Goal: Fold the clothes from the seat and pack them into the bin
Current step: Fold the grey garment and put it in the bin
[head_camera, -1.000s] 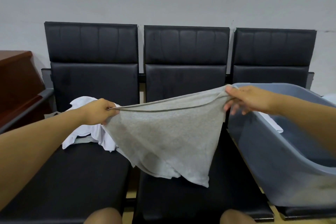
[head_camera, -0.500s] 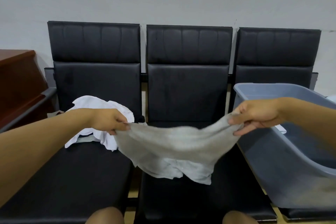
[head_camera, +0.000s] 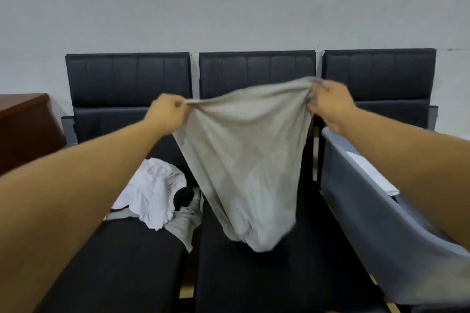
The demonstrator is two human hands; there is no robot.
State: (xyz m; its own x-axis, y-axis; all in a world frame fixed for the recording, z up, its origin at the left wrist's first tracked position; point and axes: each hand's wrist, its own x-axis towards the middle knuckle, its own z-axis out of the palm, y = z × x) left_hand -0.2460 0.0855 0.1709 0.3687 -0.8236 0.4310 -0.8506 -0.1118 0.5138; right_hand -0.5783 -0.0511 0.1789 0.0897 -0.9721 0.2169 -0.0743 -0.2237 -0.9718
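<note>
Since the earlier frame, both hands have lifted the gray garment (head_camera: 244,160) to frame centre. Left hand (head_camera: 166,114) and right hand (head_camera: 330,101) pinch its top edge. Its blurred hem, apparently swinging, could drag the white clothes (head_camera: 152,193) off the seat (head_camera: 114,262).

a pale grey wall (head_camera: 229,2) fills the upper half of the view, with faint marks and scuffs toward its right side. at the far left stands a piece of reddish-brown wooden furniture (head_camera: 23,129), its flat top level and its side panel slanting downward. a strip of light tan floor (head_camera: 187,292) shows low in the view.
</note>
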